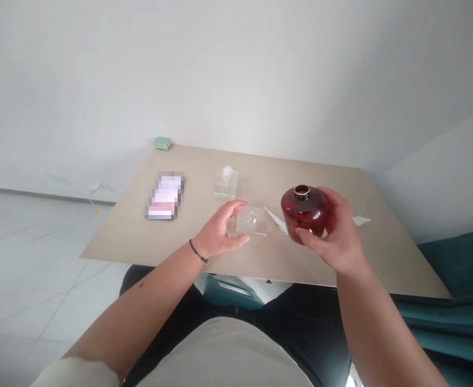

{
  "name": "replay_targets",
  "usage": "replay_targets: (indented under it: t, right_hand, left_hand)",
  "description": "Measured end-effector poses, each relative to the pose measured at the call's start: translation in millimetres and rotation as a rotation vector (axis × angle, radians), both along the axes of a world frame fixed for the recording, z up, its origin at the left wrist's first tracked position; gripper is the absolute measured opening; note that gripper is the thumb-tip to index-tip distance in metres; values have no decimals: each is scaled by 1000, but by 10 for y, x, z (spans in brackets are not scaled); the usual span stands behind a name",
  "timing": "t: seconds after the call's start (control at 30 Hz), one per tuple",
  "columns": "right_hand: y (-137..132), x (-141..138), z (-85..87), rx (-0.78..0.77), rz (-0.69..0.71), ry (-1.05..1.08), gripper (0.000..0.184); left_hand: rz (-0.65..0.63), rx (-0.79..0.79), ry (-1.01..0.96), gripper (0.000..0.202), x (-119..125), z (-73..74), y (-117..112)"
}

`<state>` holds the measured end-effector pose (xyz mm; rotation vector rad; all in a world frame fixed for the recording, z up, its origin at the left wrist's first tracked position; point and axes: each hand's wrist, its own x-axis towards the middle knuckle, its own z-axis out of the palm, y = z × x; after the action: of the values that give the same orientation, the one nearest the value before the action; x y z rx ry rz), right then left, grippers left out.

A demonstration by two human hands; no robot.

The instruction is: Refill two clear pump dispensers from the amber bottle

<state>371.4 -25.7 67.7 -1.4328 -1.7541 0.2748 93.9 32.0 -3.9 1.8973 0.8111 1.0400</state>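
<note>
Right hand holds amber glass bottle over table, left hand at clear square block.
Right hand (335, 231) is raised over the right half of the beige table (119, 242), fingers and thumb closed around the amber glass bottle (304, 212), palm turned in. Left hand (218, 231) sits low by the table's front edge, fingers curved and spread around the clear square block (252, 223); firm grip or light touch, cannot tell. On the table: clear pump bottle (226, 183) toward the back, pixelated flat rectangular item (165, 196) on the left, white strip (274, 219) between block and amber bottle, white scrap (360, 220) on the right. Green case (162, 143) at the far corner.
</note>
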Motion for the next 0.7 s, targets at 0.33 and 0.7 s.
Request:
replay_targets:
  t: [0.33, 0.7]
  right_hand:
    - [-19, -147, 104, 31, 134, -374, 72]
    - [13, -110, 114, 38, 136, -569, 74]
  left_hand:
    - [-28, 57, -81, 76, -26, -10, -16]
    - [-2, 4, 46, 75, 19, 11, 10]
